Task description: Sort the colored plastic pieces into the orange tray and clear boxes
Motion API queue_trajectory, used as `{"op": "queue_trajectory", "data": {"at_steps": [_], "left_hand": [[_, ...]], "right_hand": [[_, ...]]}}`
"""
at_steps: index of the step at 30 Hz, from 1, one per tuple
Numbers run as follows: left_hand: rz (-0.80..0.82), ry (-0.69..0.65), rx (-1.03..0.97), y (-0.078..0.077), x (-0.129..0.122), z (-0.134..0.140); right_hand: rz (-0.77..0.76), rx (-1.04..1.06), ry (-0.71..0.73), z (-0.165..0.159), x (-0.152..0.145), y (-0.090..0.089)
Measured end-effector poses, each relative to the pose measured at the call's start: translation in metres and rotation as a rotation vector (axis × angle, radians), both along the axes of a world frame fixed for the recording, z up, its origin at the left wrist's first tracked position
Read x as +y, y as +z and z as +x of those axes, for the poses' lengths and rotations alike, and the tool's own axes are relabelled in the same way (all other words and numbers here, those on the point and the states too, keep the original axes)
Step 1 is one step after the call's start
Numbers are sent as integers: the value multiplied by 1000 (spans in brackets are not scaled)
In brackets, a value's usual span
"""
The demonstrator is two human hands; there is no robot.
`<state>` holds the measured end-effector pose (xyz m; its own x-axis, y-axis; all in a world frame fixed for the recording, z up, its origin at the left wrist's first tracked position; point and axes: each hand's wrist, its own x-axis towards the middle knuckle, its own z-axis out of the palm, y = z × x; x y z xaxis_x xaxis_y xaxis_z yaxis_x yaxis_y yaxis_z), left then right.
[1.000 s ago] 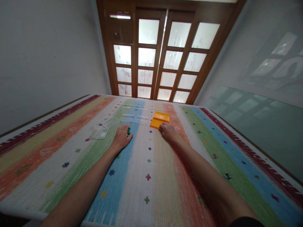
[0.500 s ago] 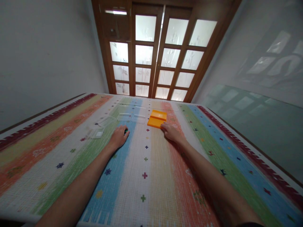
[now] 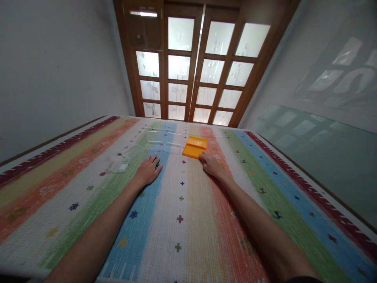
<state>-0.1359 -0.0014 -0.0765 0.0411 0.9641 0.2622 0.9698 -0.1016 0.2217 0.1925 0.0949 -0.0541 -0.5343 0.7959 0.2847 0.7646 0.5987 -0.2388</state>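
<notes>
My left hand (image 3: 148, 171) rests palm down on the striped tablecloth, fingers spread and apart. A small green spot (image 3: 158, 164) shows between its thumb and forefinger; whether it is a loose piece or cloth print I cannot tell. My right hand (image 3: 211, 163) pinches the near right corner of an orange plastic case (image 3: 193, 151), which lies opened flat with its lid half on the far side. The fingertips at that corner are partly hidden. Just beyond my left hand stands a clear plastic box (image 3: 171, 148) with its transparent lid raised at the back.
A small clear container (image 3: 120, 167) with a whitish part lies left of my left hand. The striped, patterned tablecloth (image 3: 165, 220) covers the table. White walls flank both sides, and a wooden door with frosted panes (image 3: 188, 51) stands beyond the far edge.
The fingers of my left hand have gone from curled to spread out on the cloth. My right hand and the orange case have hardly moved.
</notes>
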Motion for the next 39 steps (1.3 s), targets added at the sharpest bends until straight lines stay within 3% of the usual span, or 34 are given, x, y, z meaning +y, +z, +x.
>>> {"op": "queue_trajectory", "data": {"at_steps": [5, 10, 23, 32, 39], "left_hand": [[1, 25, 3, 0, 0, -2], [-1, -11, -18, 2, 0, -3], [74, -82, -128, 9, 12, -3], [173, -82, -128, 17, 10, 1], [344, -21, -134, 32, 0, 6]], "right_hand": [[22, 26, 9, 2, -3, -7], [153, 167, 88, 17, -14, -14], [230, 224, 278, 83, -103, -12], [202, 259, 238, 96, -103, -17], [199, 245, 230, 97, -104, -21]]}}
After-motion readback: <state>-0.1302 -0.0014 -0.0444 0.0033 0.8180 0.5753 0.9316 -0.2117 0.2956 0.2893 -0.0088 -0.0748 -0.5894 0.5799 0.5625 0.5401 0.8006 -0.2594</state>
